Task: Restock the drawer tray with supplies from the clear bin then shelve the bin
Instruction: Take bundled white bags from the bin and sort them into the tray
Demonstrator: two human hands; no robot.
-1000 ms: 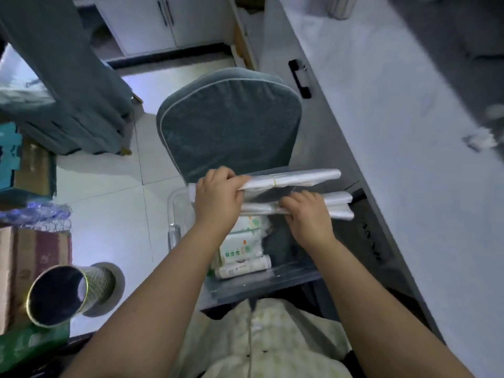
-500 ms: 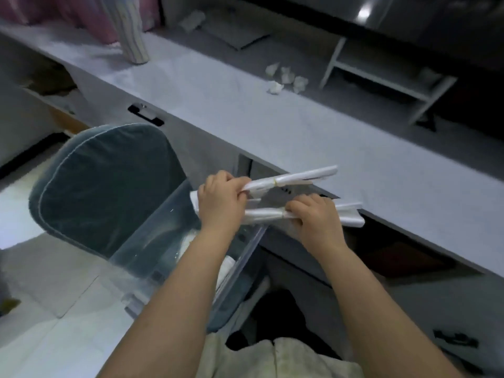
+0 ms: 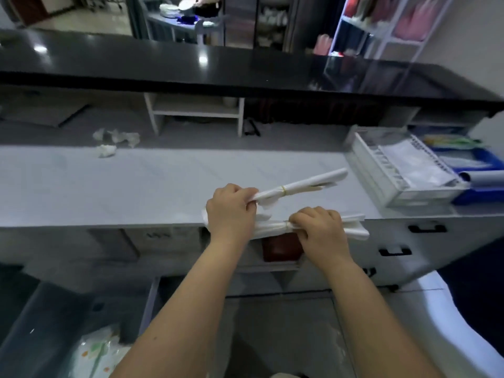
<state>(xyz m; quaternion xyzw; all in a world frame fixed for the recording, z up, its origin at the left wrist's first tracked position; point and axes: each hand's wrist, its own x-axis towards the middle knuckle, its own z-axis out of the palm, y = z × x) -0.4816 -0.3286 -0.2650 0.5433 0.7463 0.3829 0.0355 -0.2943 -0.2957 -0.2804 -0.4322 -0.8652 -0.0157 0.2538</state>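
Observation:
My left hand grips the near end of a white rolled bundle tied with a yellow band, and also touches the left end of a second bundle. My right hand is closed around the middle of that second white bundle. Both bundles are held in the air over the front edge of the grey desk. The white drawer tray sits on the desk at the right, with clear plastic packets inside. The clear bin is at the bottom left, holding a white-and-green packet.
Crumpled tissues lie at the desk's back left. A blue tray stands right of the white tray. A small white shelf sits under the black counter. Drawers with black handles are below right.
The view has swung up and right from the bin and chair to the desk. Both hands have carried the two bundles from above the bin to the desk's front edge.

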